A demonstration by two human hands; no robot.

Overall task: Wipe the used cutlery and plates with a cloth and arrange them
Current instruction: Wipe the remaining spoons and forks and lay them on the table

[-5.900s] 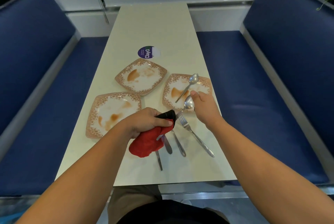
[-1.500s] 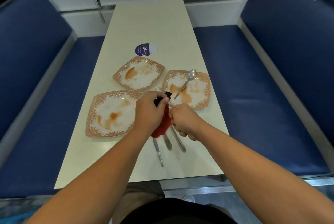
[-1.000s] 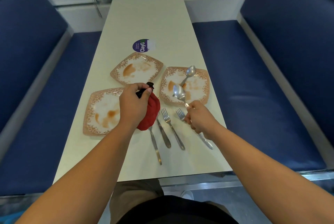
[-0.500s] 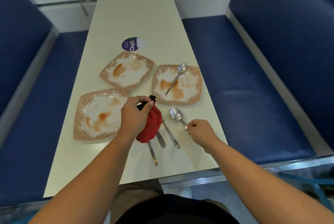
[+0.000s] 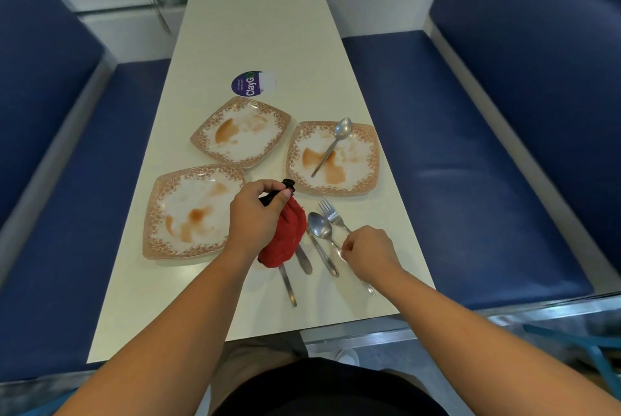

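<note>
The left hand [image 5: 258, 217] grips the bunched red cloth [image 5: 288, 239]; the right hand [image 5: 369, 251] pinches the handle of a spoon [image 5: 320, 228] lying beside a fork [image 5: 330, 212] near the right edge of the tabletop [image 5: 268, 29].

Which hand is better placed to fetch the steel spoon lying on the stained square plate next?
Probably right. The right hand is on the same side as the floral-rimmed square plate bearing the steel spoon, directly ahead of it; the left hand grips the red cloth.

cream table [image 5: 262, 29] | sticker [image 5: 248, 84] | three stained plates [image 5: 152, 214] | spoon [image 5: 319, 227], fork [image 5: 331, 214], other cutlery [image 5: 304, 261] near end
</note>
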